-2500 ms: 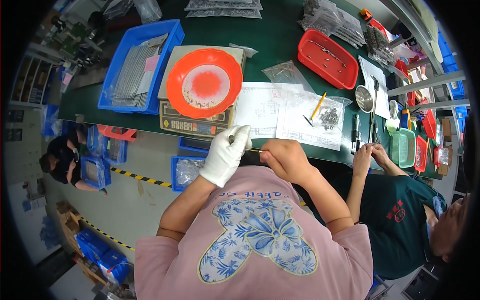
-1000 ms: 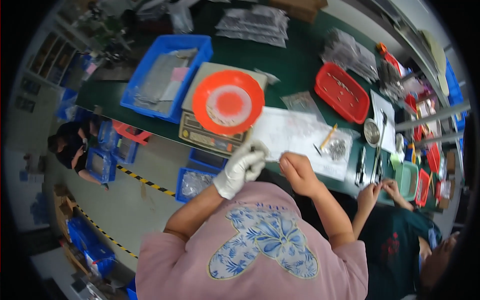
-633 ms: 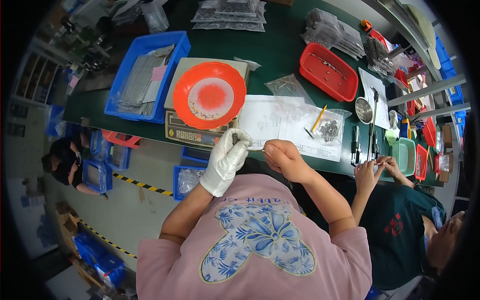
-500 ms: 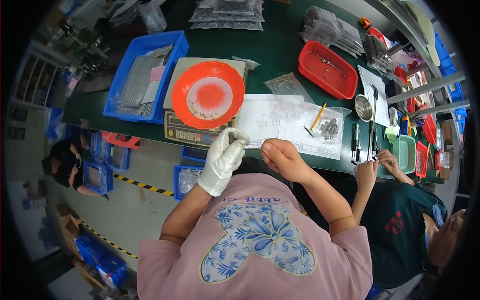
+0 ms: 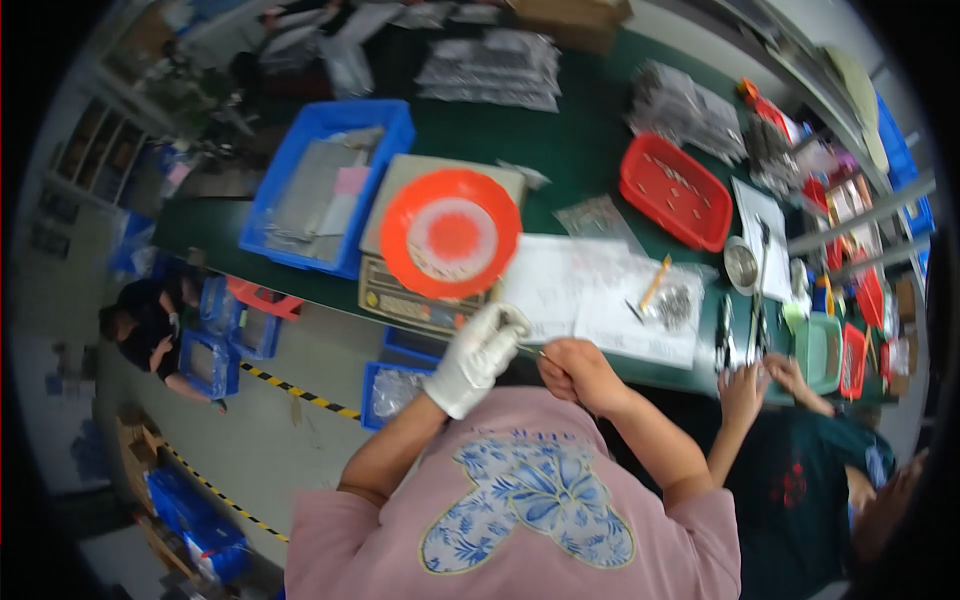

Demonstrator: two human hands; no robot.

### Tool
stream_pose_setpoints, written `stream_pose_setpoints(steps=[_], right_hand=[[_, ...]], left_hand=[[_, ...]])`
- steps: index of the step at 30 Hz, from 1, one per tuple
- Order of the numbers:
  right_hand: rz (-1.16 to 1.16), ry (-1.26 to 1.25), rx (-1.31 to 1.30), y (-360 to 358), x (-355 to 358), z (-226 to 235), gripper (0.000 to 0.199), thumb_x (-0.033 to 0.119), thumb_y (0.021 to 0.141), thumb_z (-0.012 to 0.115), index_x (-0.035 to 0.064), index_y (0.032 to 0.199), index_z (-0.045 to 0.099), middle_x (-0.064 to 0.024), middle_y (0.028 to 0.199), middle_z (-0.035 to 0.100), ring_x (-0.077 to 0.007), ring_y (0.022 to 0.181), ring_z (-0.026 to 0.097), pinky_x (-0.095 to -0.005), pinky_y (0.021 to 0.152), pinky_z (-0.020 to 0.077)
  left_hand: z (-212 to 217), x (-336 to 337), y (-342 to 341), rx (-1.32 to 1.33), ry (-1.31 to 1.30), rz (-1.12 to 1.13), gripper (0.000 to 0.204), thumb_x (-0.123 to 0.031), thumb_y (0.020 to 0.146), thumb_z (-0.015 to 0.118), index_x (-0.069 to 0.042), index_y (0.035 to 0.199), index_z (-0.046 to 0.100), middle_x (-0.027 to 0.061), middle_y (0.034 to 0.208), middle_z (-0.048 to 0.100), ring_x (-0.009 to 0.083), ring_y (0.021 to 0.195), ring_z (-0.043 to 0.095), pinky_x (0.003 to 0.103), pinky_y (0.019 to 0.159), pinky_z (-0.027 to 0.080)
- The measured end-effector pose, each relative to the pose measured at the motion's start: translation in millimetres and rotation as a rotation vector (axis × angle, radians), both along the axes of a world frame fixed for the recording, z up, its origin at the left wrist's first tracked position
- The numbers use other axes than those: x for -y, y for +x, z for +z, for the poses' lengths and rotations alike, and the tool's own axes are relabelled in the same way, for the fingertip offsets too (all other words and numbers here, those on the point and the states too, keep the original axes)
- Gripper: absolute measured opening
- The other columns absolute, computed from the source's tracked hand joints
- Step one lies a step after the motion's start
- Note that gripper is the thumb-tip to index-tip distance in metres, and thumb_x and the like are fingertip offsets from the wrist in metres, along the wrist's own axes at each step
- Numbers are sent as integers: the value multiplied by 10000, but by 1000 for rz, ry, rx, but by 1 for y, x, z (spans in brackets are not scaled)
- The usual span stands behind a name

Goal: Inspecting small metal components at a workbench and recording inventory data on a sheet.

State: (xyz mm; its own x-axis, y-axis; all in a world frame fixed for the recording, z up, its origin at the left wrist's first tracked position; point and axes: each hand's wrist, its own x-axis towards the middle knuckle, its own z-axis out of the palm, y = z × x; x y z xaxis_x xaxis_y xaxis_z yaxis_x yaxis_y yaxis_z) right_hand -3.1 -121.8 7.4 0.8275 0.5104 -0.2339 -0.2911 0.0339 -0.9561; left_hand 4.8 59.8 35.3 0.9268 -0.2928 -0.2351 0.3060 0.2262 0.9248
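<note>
My left hand [image 5: 476, 358], in a white glove, is closed with its fingertips pinched together. Bare and also closed, my right hand [image 5: 580, 372] is just to its right. A thin metal rod [image 5: 531, 349] spans the small gap between them, held at both ends; blur hides its exact kind. Beyond my left hand, an orange-red dish [image 5: 400, 232] with a few small bits inside sits on a weighing scale [image 5: 405, 300]. White drawing sheets [image 5: 545, 315] lie beyond my hands, with a pencil [image 5: 656, 282] and a clear bag of small metal parts [image 5: 676, 306] on them.
A blue bin [image 5: 262, 232] of wrapped flat pieces stands left of the scale. A red tray [image 5: 640, 190] with small parts is at the right. Bagged parts [image 5: 490, 72] are stacked at the back. A co-worker's hands [image 5: 745, 390] work near a steel bowl [image 5: 740, 264].
The whole view has shifted, so the table and my hands appear lower and farther right. The picture is more blurred. Both hands keep their pinch on the rod.
</note>
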Motion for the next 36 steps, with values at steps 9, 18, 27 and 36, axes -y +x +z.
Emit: stream_pose_setpoints(steps=[9, 18, 27, 36], right_hand=[[-81, -46, -136, -10, -5, -11, 215, 202, 831, 436, 45, 689, 473, -13, 537, 405, -130, 441, 402, -241, 410, 323], [-112, 96, 147, 14, -21, -7, 591, 477, 849, 248, -5, 1180, 336, -126, 1076, 449, -184, 976, 452, -304, 811, 370], [-351, 768, -227, 9, -65, -7, 509, 416, 838, 322, -3, 1128, 331, -122, 1075, 426, -220, 1005, 411, -328, 861, 322], [-491, 82, 302, -7, -81, -8, 449, 222, 876, 324, -23, 1241, 231, -132, 1213, 368, -201, 1104, 362, -295, 938, 250]], left_hand=[[-25, 10, -5, -68, -140, -18, 60, -137, 817, 443, -90, 833, 475, -64, 568, 343, 14, 422, 277, 157, 376, 200], [-23, 18, 9, -516, -963, 36, 251, -289, 865, 393, -105, 708, 460, -59, 434, 239, 44, 324, 234, 187, 319, 199], [7, 35, 14, -400, -1148, -46, 308, -327, 879, 345, -111, 661, 375, -25, 504, 323, 48, 335, 247, 189, 316, 215], [-10, 41, 26, -78, -763, 576, 297, -309, 871, 385, -104, 657, 399, -18, 540, 360, 48, 374, 269, 176, 335, 229]])
